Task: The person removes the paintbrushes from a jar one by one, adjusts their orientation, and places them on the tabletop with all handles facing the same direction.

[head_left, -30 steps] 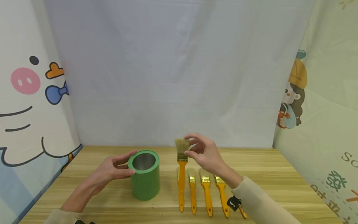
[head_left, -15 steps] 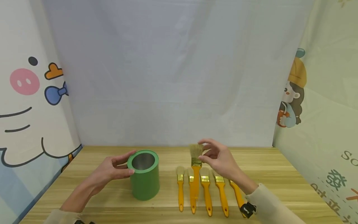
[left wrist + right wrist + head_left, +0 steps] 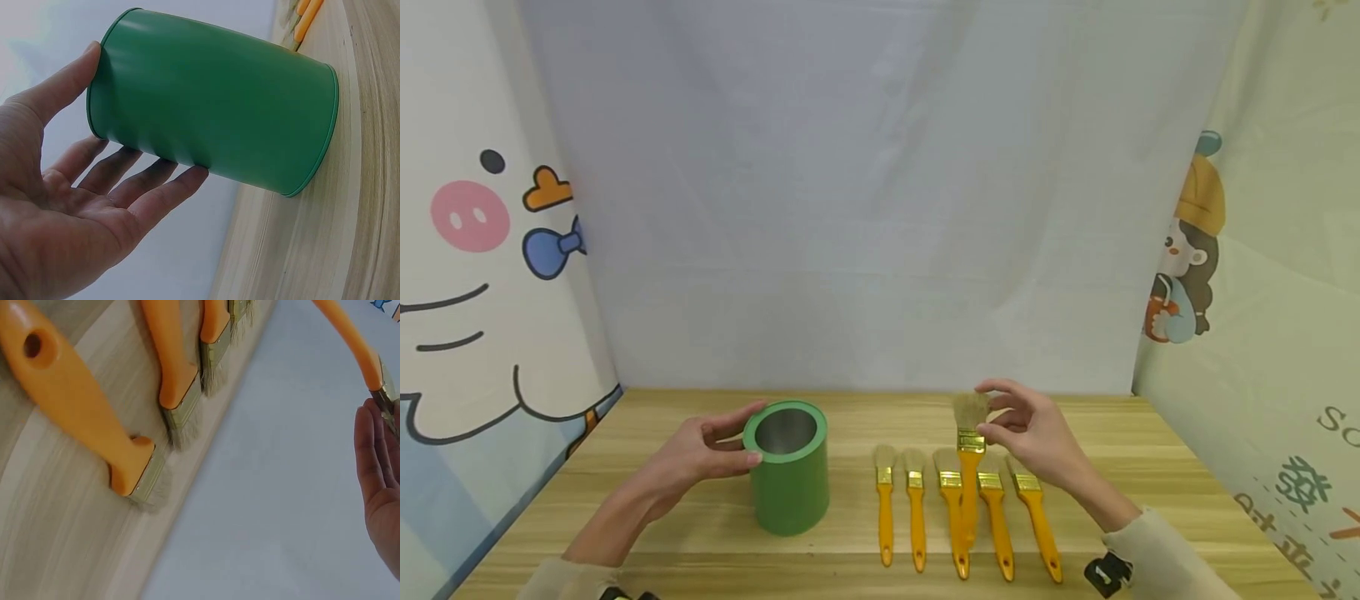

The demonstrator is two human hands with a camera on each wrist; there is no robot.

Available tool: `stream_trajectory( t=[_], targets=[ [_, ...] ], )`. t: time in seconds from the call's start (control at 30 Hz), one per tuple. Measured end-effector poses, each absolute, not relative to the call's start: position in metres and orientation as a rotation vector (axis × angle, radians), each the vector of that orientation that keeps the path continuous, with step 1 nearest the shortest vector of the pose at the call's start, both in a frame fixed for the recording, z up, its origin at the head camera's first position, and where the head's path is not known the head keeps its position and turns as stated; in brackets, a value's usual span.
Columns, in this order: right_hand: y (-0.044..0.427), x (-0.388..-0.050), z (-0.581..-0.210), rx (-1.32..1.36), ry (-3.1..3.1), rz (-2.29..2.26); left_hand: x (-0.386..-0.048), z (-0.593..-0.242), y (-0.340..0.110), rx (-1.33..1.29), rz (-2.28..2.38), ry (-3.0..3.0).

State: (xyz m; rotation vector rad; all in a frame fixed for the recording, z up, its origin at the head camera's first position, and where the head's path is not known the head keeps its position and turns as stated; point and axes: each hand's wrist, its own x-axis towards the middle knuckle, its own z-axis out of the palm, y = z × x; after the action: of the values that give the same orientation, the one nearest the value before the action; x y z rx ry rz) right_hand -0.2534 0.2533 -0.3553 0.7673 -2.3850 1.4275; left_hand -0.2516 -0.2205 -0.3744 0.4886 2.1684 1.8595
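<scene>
In the head view a green can [image 3: 790,500], with a hollow grey inside, stands upright on the table. My left hand [image 3: 696,454] holds it near the rim, thumb on one side and fingers on the other; the left wrist view shows those fingers [image 3: 153,184] along its wall. My right hand [image 3: 1033,429] pinches a paintbrush [image 3: 970,475] near its metal band. That brush is raised, bristles up and orange handle down, in front of several more paintbrushes [image 3: 917,525]. In the right wrist view the hand [image 3: 381,469] is partly cut off at the edge.
The lying brushes form a row right of the can, bristles toward the back, handles toward the front. The wooden table [image 3: 662,500] ends at a pale cloth backdrop [image 3: 865,208]. Printed cloths hang at the left [image 3: 467,350] and right [image 3: 1270,275].
My right hand has moved to the right with the paintbrush, passing over the row and lowering slightly. The left hand and the can have stayed in place.
</scene>
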Motion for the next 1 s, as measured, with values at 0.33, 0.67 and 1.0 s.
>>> stream_trajectory(
  t=[0.33, 0.67, 1.0],
  targets=[
    [0.285, -0.251, -0.354, 0.757, -2.381, 1.402, -0.252, -0.374, -0.221, 0.488, 1.859, 2.175],
    [0.320, -0.249, -0.349, 0.763, -2.421, 1.545, -0.251, -0.375, -0.222, 0.497, 1.848, 2.168],
    [0.365, -0.258, -0.361, 0.667, -2.580, 1.603, -0.251, -0.374, -0.221, 0.500, 1.848, 2.172]
  ],
)
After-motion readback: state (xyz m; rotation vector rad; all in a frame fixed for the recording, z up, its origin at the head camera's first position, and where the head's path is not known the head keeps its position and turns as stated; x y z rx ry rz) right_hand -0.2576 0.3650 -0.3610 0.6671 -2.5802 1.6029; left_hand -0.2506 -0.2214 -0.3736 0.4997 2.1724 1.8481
